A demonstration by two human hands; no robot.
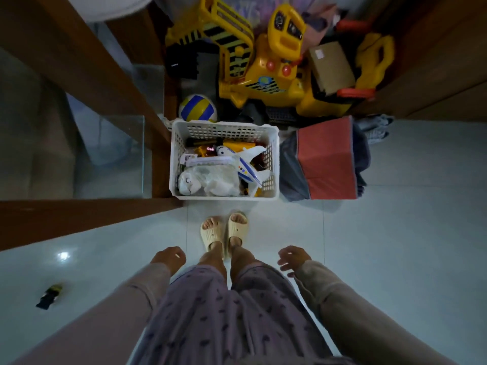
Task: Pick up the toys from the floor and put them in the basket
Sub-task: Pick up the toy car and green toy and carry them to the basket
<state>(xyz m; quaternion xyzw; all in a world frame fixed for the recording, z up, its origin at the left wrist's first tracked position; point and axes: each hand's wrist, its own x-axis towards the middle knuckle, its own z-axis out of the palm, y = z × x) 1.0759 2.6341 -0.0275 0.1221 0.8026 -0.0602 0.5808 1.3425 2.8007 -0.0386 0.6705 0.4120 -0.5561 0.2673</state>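
The person stands on the pale tiled floor facing the white basket, slippered toes just short of its near wall. Both arms hang at the sides. The left hand is loosely curled with nothing in it; the right hand has its fingers spread, also empty.

The basket is well filled: a white toy airplane lies across the top, beside a clear plastic bag holding something pale. One toy remains out on the tiles, a small dark toy with a yellow end, lying well apart from the basket, behind and to the person's left, near the left edge of the floor in view. It is too small and dim to say exactly what it is.

It looks like hard plastic, light and stiff, probably easy to pinch across its middle with one hand. The glossy tile may let it skid if nudged, so a grip from above seems safer. Dropping it onto the airplane should do no harm.
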